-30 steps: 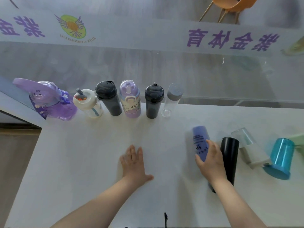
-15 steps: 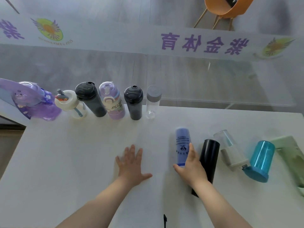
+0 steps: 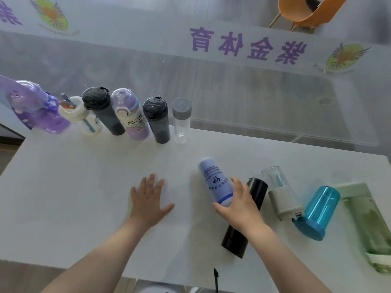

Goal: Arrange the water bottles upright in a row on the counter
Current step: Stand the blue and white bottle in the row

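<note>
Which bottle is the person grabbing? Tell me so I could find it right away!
Look at the white counter, at the bottles lying down on the right side. The right hand grips the leftmost one, the blue bottle. It is pale blue with dark print, and next to it lies a plain black bottle.

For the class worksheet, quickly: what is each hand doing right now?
Left hand: open, flat on the counter, holding nothing.
Right hand: closed around the lower end of the lavender-blue bottle.
</note>
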Demonstrator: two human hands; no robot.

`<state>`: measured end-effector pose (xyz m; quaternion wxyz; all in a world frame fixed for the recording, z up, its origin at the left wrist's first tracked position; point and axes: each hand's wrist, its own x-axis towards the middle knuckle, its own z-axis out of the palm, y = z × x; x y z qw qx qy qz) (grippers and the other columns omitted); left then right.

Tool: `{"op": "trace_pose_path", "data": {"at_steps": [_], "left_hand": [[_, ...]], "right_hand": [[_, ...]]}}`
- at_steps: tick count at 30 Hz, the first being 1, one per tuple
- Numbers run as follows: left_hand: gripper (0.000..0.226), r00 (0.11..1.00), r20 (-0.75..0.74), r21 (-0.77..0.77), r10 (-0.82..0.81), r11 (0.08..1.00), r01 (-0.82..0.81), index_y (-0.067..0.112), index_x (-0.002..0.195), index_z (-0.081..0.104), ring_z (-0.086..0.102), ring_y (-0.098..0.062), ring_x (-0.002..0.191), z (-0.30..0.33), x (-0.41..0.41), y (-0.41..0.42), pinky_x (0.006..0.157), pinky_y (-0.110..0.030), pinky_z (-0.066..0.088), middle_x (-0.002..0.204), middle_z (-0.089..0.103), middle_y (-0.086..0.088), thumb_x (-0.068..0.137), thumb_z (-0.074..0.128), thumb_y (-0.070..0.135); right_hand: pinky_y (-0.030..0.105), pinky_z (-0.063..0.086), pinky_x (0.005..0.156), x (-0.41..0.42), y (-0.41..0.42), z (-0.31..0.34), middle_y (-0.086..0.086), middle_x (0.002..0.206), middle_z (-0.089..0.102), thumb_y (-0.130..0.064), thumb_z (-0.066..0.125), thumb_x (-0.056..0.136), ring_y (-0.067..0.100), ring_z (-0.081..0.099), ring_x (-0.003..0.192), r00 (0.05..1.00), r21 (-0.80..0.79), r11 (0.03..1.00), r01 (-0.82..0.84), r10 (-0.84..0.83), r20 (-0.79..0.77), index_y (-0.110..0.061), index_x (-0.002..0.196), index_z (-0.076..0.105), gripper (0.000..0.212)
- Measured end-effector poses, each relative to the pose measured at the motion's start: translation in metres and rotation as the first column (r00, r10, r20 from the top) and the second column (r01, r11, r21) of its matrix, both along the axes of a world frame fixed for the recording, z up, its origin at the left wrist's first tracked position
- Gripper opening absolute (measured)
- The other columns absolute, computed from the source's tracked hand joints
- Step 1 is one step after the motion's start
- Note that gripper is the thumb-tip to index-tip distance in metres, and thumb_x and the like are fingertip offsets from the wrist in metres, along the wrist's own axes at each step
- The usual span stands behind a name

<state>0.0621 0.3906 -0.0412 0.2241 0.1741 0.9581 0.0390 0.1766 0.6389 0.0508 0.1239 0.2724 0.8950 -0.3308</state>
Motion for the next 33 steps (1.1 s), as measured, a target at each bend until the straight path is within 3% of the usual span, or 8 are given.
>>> {"op": "trace_pose_path", "data": {"at_steps": [3, 6, 12, 19, 21, 25, 30, 33], "left_hand": [[0.091, 1.000, 0.016, 0.061, 0.020, 0.998, -0.021, 0.021, 0.151, 0.008, 0.000, -0.031, 0.148, 0.006, 0.008, 0.019, 0.117, -0.053, 0.005, 0.161, -0.004, -0.007, 0.078, 0.037, 0.067], [0.088, 0.990, -0.084, 0.275, -0.116, 0.952, 0.135, 0.018, 0.151, 0.009, 0.006, -0.029, 0.148, 0.019, 0.013, 0.050, 0.118, -0.046, 0.011, 0.161, 0.001, -0.007, 0.085, 0.060, 0.046], [0.087, 0.884, -0.169, 0.382, -0.436, 0.797, 0.467, 0.029, 0.150, 0.013, 0.012, -0.018, 0.147, 0.045, 0.009, 0.095, 0.120, -0.036, 0.018, 0.160, 0.015, 0.005, 0.082, 0.065, 0.042], [0.077, 0.992, 0.039, 0.602, -0.121, 0.795, 0.073, 0.033, 0.135, 0.036, 0.047, -0.011, 0.120, 0.049, 0.019, 0.104, 0.095, -0.028, 0.045, 0.135, 0.047, 0.011, 0.071, 0.077, 0.043], [0.073, 0.992, 0.124, 0.682, -0.016, 0.728, -0.074, 0.033, 0.128, 0.038, 0.053, -0.009, 0.111, 0.046, 0.024, 0.109, 0.090, -0.032, 0.049, 0.127, 0.050, 0.012, 0.068, 0.078, 0.044], [0.069, 0.971, 0.232, 0.772, 0.053, 0.597, -0.217, 0.032, 0.121, 0.037, 0.056, -0.008, 0.108, 0.037, 0.040, 0.116, 0.088, -0.030, 0.050, 0.122, 0.051, 0.008, 0.067, 0.075, 0.048], [0.070, 0.882, 0.472, 0.823, -0.013, 0.364, -0.435, 0.020, 0.129, 0.041, 0.057, -0.024, 0.116, 0.023, 0.050, 0.128, 0.094, -0.054, 0.049, 0.125, 0.055, -0.005, 0.073, 0.079, 0.037], [0.077, 0.949, 0.312, 0.799, -0.039, 0.551, -0.240, 0.022, 0.134, 0.041, 0.054, -0.016, 0.119, 0.021, 0.043, 0.115, 0.097, -0.045, 0.048, 0.130, 0.055, 0.001, 0.072, 0.080, 0.044]], "right_hand": [[0.028, 0.045, 0.086, 0.003, 0.008, 0.005, -0.001, 0.138, 0.032, -0.050, 0.068, 0.074, 0.017, 0.046, 0.116, 0.998, 0.011, 0.998, -0.064, 0.064, -0.002, -0.029, 0.144, 0.018, 0.088], [0.029, 0.045, 0.091, 0.007, 0.012, 0.010, -0.005, 0.136, 0.036, -0.046, 0.067, 0.074, 0.016, 0.044, 0.118, 0.983, 0.079, 0.981, -0.178, 0.181, -0.036, -0.029, 0.142, 0.023, 0.083], [0.031, 0.035, 0.104, 0.009, 0.015, 0.023, -0.003, 0.137, 0.041, -0.040, 0.068, 0.075, 0.020, 0.040, 0.123, 0.917, 0.134, 0.928, -0.348, 0.366, -0.156, -0.024, 0.142, 0.030, 0.079], [0.028, 0.042, 0.097, 0.007, 0.017, 0.027, -0.001, 0.137, 0.036, -0.037, 0.075, 0.074, 0.015, 0.040, 0.121, 0.885, 0.088, 0.982, -0.168, 0.189, -0.426, -0.022, 0.141, 0.029, 0.082], [0.022, 0.040, 0.094, 0.007, 0.016, 0.029, -0.006, 0.139, 0.032, -0.041, 0.077, 0.074, 0.010, 0.040, 0.120, 0.910, -0.040, 0.998, -0.057, 0.035, -0.413, -0.025, 0.145, 0.020, 0.092], [0.033, 0.049, 0.093, 0.004, 0.004, 0.027, -0.013, 0.137, 0.035, -0.046, 0.079, 0.069, 0.008, 0.049, 0.114, 0.928, -0.213, 0.977, 0.009, -0.087, -0.361, -0.033, 0.145, 0.012, 0.102], [0.012, 0.036, 0.092, -0.004, -0.012, 0.020, -0.010, 0.136, 0.041, -0.045, 0.078, 0.071, 0.004, 0.042, 0.119, 0.896, -0.144, 0.989, 0.025, -0.086, -0.436, -0.028, 0.144, 0.021, 0.094], [0.001, 0.029, 0.084, -0.009, -0.013, 0.019, -0.010, 0.133, 0.038, -0.043, 0.076, 0.074, -0.004, 0.037, 0.112, 0.884, -0.088, 0.996, -0.024, -0.020, -0.468, -0.027, 0.145, 0.021, 0.091]]}}
